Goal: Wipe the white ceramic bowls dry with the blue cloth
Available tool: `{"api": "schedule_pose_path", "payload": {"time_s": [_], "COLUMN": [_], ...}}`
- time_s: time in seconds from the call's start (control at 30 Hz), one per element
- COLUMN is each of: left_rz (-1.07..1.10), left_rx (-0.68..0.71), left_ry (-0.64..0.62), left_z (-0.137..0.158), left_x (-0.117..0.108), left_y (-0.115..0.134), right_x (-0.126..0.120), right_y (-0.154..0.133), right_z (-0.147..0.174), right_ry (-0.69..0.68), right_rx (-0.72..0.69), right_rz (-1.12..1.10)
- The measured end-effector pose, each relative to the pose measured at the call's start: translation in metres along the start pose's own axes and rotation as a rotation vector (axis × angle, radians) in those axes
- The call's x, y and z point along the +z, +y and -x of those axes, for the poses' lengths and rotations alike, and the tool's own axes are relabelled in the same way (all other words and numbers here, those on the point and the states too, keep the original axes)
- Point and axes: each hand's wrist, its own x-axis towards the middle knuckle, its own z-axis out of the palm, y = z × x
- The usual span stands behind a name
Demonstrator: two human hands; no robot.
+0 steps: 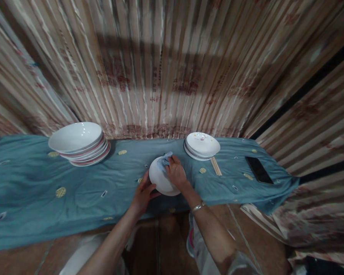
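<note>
A white plate is held over the front half of the cloth-covered table. My left hand grips its left rim, thumb on top and fingers beneath. On the plate's upper face lies a crumpled light-blue cloth. My right hand pinches this cloth and presses it against the plate near the far rim. A stack of white plates with a small flower print stands just beyond my right hand. Several wooden chopsticks lie against that stack.
On the left stands a stack of large white bowls and plates with red rims. A black phone lies toward the right end of the teal tablecloth. Striped curtains hang close behind the table and along the right.
</note>
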Motion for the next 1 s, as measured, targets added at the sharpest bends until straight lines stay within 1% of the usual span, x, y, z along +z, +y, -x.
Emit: {"api": "schedule_pose_path", "payload": {"time_s": [0.13,0.23,0.37,0.47,0.53,0.67,0.8,0.87,1.0], "left_rz": [0.014,0.026,0.022,0.016,0.017,0.011,-0.001,0.002,-0.009], "left_rx": [-0.005,-0.01,-0.001,-0.009,-0.012,-0.013,-0.006,0.002,0.014], "left_ry": [-0.013,-0.002,0.029,0.07,0.061,0.009,-0.012,-0.01,-0.004], "left_z": [0.001,0.002,0.004,0.006,0.007,0.009,0.009,0.008,0.005], "left_x": [0.0,0.0,0.002,0.005,0.007,0.009,0.009,0.008,0.008], "left_y": [-0.001,-0.002,-0.002,0.0,0.003,0.009,0.01,0.009,0.006], "right_x": [0.013,0.014,0.002,-0.012,-0.021,-0.038,-0.051,-0.054,-0.055], "right_y": [-0.02,-0.031,-0.036,-0.036,-0.034,-0.024,-0.001,0.013,0.031], "right_z": [0.005,0.013,0.028,0.04,0.047,0.057,0.062,0.064,0.06], "right_ry": [-0.046,-0.115,-0.235,-0.34,-0.399,-0.459,-0.46,-0.411,-0.235], "right_rx": [-0.088,-0.165,-0.25,-0.251,-0.231,-0.218,-0.206,-0.169,-0.094], "right_rz": [-0.166,-0.299,-0.481,-0.591,-0.603,-0.483,-0.264,-0.113,0.141]}}
